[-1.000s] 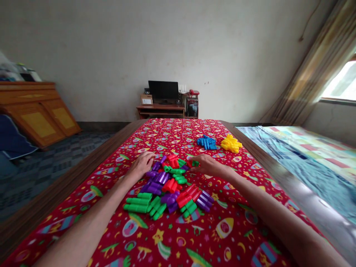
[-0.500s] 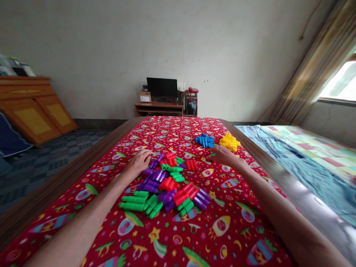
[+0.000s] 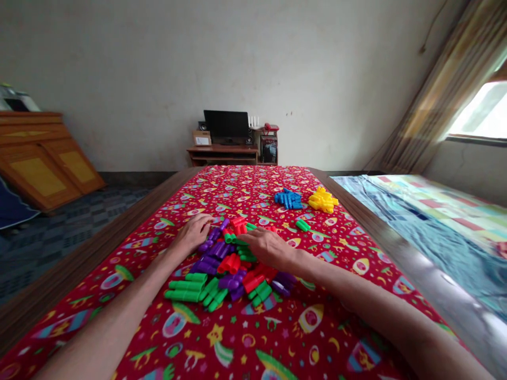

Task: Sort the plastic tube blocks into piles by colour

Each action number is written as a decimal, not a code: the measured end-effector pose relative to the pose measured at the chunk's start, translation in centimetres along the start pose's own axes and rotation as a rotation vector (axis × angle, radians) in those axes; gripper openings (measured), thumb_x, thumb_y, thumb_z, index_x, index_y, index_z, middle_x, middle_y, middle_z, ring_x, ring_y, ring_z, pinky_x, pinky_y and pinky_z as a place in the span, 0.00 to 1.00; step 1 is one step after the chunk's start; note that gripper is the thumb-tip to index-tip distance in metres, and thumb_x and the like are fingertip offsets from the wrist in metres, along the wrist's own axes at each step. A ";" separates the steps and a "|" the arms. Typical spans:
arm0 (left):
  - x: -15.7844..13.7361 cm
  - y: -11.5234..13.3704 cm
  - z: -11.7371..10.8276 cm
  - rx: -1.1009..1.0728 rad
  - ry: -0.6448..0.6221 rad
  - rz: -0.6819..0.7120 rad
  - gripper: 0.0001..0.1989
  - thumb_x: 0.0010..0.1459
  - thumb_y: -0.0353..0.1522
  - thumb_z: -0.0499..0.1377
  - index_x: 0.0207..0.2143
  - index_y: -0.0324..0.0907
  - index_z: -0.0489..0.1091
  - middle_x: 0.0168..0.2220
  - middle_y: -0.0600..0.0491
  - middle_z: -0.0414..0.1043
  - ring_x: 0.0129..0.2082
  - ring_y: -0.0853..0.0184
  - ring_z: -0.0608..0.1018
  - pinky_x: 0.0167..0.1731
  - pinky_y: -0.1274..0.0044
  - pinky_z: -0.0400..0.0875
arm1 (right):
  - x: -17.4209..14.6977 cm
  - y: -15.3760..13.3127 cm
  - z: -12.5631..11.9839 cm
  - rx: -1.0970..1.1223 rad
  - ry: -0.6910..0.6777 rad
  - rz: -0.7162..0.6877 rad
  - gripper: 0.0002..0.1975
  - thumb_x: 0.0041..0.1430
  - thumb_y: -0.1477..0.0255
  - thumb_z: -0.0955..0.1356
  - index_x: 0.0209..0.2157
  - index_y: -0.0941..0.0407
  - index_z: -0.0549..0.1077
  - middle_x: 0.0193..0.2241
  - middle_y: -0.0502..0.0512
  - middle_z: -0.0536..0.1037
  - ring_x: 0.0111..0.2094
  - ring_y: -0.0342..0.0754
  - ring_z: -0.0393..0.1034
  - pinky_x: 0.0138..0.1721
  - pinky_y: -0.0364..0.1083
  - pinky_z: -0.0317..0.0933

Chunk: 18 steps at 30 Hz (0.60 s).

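Observation:
My right hand (image 3: 266,246) reaches over a mixed pile of plastic building blocks, its fingers stretched down at the green blocks (image 3: 246,252) in the pile's middle. Those fingertips are partly hidden; I see no block lifted. Loosely curled, my left hand (image 3: 195,230) rests on the cloth at the pile's left edge, beside the purple blocks (image 3: 216,232), with nothing visible in it. Red blocks (image 3: 228,264) and more green blocks (image 3: 185,290) lie among the purple ones. A single green block (image 3: 303,225) lies apart to the right.
Farther back on the red patterned tablecloth (image 3: 253,187) are a heap of blue blocks (image 3: 288,199) and a heap of yellow blocks (image 3: 323,200). A bed (image 3: 431,221) stands to the right. A desk with a monitor (image 3: 225,126) is against the wall.
My right hand has moved left from near the yellow and blue heaps to the pile. A green block, formerly under that hand, now lies uncovered on the cloth. My left hand has barely moved.

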<state>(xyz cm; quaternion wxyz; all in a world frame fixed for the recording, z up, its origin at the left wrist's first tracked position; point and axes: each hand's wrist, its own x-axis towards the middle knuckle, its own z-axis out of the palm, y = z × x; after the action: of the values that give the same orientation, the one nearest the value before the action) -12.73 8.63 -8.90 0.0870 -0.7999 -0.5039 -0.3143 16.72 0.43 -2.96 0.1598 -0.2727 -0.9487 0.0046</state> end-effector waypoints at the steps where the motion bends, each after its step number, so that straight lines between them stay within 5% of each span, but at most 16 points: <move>1: 0.0 0.0 0.0 0.003 0.005 -0.001 0.15 0.55 0.34 0.48 0.36 0.44 0.73 0.40 0.48 0.76 0.43 0.61 0.76 0.48 0.69 0.72 | 0.0 0.2 -0.4 0.017 -0.001 0.038 0.17 0.60 0.82 0.61 0.49 0.58 0.71 0.36 0.58 0.77 0.36 0.46 0.69 0.35 0.42 0.58; 6: -0.1 -0.1 0.3 0.005 0.023 -0.003 0.15 0.55 0.33 0.47 0.35 0.44 0.73 0.39 0.48 0.76 0.43 0.60 0.76 0.49 0.68 0.71 | -0.8 2.9 -4.2 0.088 0.108 0.284 0.13 0.61 0.75 0.61 0.43 0.58 0.74 0.26 0.51 0.76 0.25 0.41 0.65 0.28 0.40 0.52; 11: 0.1 0.1 0.3 -0.025 0.018 -0.005 0.15 0.56 0.34 0.47 0.35 0.43 0.73 0.40 0.47 0.75 0.42 0.60 0.76 0.48 0.67 0.72 | -3.5 7.2 -6.3 -0.112 0.026 0.591 0.14 0.60 0.74 0.62 0.42 0.58 0.77 0.36 0.58 0.79 0.38 0.48 0.71 0.38 0.42 0.58; 18: 0.0 0.0 0.2 -0.015 0.032 0.002 0.15 0.56 0.34 0.48 0.35 0.43 0.73 0.39 0.48 0.76 0.41 0.61 0.76 0.47 0.69 0.72 | -5.6 9.5 -5.5 -0.149 -0.192 0.547 0.16 0.58 0.69 0.68 0.48 0.54 0.74 0.44 0.57 0.78 0.45 0.51 0.71 0.45 0.44 0.62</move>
<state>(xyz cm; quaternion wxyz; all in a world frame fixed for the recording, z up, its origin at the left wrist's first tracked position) -12.60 8.74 -9.05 0.0894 -0.7959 -0.4993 -0.3306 27.82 5.19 -0.37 0.0415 -0.5276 -0.8485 0.0036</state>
